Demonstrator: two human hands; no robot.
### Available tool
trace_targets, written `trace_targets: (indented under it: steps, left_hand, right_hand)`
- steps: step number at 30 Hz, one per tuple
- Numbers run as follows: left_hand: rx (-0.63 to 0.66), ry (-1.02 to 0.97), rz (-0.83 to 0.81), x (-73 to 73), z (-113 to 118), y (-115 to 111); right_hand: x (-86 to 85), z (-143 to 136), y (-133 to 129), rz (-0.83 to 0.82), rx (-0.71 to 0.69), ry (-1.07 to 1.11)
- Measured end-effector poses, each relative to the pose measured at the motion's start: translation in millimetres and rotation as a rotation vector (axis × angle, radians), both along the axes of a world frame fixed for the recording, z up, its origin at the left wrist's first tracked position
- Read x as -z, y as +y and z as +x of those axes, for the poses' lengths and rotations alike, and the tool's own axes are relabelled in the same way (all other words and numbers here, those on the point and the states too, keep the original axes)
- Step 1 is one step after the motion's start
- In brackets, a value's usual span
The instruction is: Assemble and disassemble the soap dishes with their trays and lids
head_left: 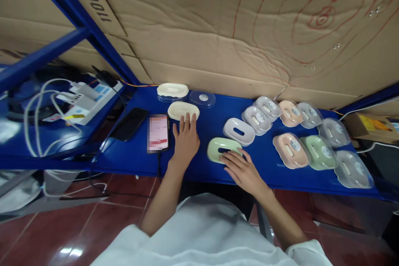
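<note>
My left hand (186,139) is stretched out flat, its fingertips resting on the near edge of a cream oval dish (178,110). Across the right part of a light green oval tray with a slot in its middle (215,149) lies my right hand (241,169), fingers extended and thumb apart. The hand covers part of the tray's slot. Just behind the green tray is a pale lilac tray of the same shape (230,126). Farther back sit a stack of cream pieces (172,90) and a clear lid with a round label (202,99).
Several lidded soap-box-like cases stand at the right, among them a peach one (291,151) and a green one (318,153). Left of my left hand lie a lit phone (158,133) and a dark phone (130,124). A power strip (93,102) with cables is farther left. Cardboard (199,29) walls the back.
</note>
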State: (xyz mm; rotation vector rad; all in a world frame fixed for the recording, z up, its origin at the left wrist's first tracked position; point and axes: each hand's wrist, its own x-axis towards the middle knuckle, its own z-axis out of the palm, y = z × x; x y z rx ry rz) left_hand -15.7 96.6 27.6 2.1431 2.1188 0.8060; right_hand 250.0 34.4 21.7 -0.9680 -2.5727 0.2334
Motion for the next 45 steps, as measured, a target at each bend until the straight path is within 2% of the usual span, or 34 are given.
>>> trace_targets:
  steps: [2, 4, 7, 9, 11, 14, 16, 18, 20, 23, 25, 29, 34, 38, 41, 43, 45]
  left_hand:
    - [0.005, 0.041, -0.045, 1.2, 0.6, 8.0]
    - [0.102, 0.057, -0.071, 2.8, 5.9, -0.8]
    - [0.347, 0.029, -0.065, 7.5, 15.1, -35.9]
    - [0.453, -0.004, -0.034, 12.1, 16.9, -61.2]
    - [0.426, -0.025, 0.040, 16.7, 13.4, -78.2]
    - [0.325, -0.004, 0.124, 21.2, 0.4, -82.4]
    - [0.357, 0.019, 0.109, 21.5, -9.4, -75.7]
    - [0.437, 0.018, 0.068, 19.8, -17.1, -68.0]
    - [0.487, 0.016, 0.040, 17.0, -21.2, -63.1]
    - [0.475, 0.049, 0.036, 12.9, -20.3, -62.9]
    - [0.463, 0.081, 0.047, 10.9, -16.5, -65.2]
    - [0.466, 0.106, 0.060, 8.8, -8.5, -68.8]
    - [0.484, 0.079, 0.059, 11.5, -6.9, -71.8]
    - [0.520, 0.067, 0.059, 18.7, -9.7, -77.3]
    - [0.512, 0.033, 0.045, 23.3, -10.5, -80.3]
    - [0.498, 0.002, 0.045, 25.0, -10.1, -80.7]
    - [0.487, -0.034, 0.055, 26.0, -9.7, -80.8]
  right_hand:
    - [4.8, 6.6, -2.4, 0.026, 0.080, 0.043]
    - [7.5, 15.1, -3.3, 0.065, 0.163, 0.106]
    - [6.5, 21.5, -2.9, 0.106, 0.264, 0.210]
    - [3.1, 16.4, -0.7, 0.102, 0.292, 0.239]
    - [-1.0, 2.7, 2.9, 0.074, 0.253, 0.201]
    - [-5.5, -25.3, 10.5, 0.038, 0.092, 0.069]
    - [-6.9, -37.6, 18.6, 0.039, -0.029, 0.015]
    - [-6.8, -37.4, 31.1, 0.046, -0.051, 0.018]
    - [-4.9, -24.5, 46.5, 0.052, 0.088, 0.044]
    - [0.9, 4.0, 63.6, 0.065, 0.341, 0.035]
    - [4.5, 17.5, 63.7, 0.068, 0.373, 0.013]
    - [5.4, 18.0, 41.5, 0.079, 0.305, 0.001]
    - [5.8, 0.0, 10.9, 0.042, 0.042, -0.019]
    - [5.2, -3.9, 5.4, 0.061, -0.015, 0.011]
    - [-8.0, -13.5, 33.1, 0.026, -0.058, 0.026]
    - [-20.0, -32.3, 71.8, 0.000, -0.032, 0.017]
    - [-28.8, -60.9, 119.5, -0.002, 0.062, -0.020]
